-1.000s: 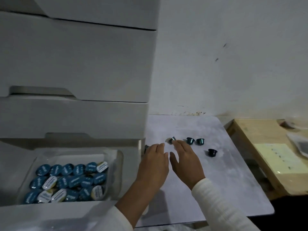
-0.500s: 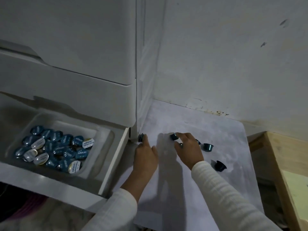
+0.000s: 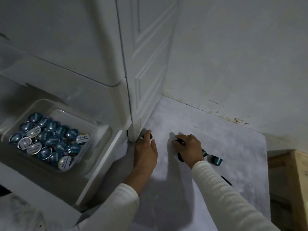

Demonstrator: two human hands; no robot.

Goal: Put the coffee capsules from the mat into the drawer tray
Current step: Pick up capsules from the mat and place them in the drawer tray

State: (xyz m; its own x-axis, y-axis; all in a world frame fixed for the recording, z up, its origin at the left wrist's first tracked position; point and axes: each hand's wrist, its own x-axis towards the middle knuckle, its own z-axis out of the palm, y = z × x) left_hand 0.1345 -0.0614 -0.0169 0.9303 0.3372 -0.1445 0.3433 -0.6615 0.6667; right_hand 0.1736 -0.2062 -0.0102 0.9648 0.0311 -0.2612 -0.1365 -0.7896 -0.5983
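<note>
Both of my hands rest on the pale grey mat. My left hand is by the cabinet's corner, its fingertips closed on a dark coffee capsule. To its right, my right hand pinches another dark capsule, and something dark shows under its palm. Two teal capsules lie on the mat just right of that hand. One more dark capsule peeks out behind my right sleeve. The clear drawer tray sits in the open bottom drawer at the left and holds several blue and white capsules.
A white drawer cabinet rises above the open drawer, its corner beside my left hand. A stained wall runs behind the mat. A wooden box stands past the mat's right edge.
The view has swung right and down. Both hands stayed on the mat; the left one closed on the capsule by the cabinet corner and the right one closed on the one beside it.
</note>
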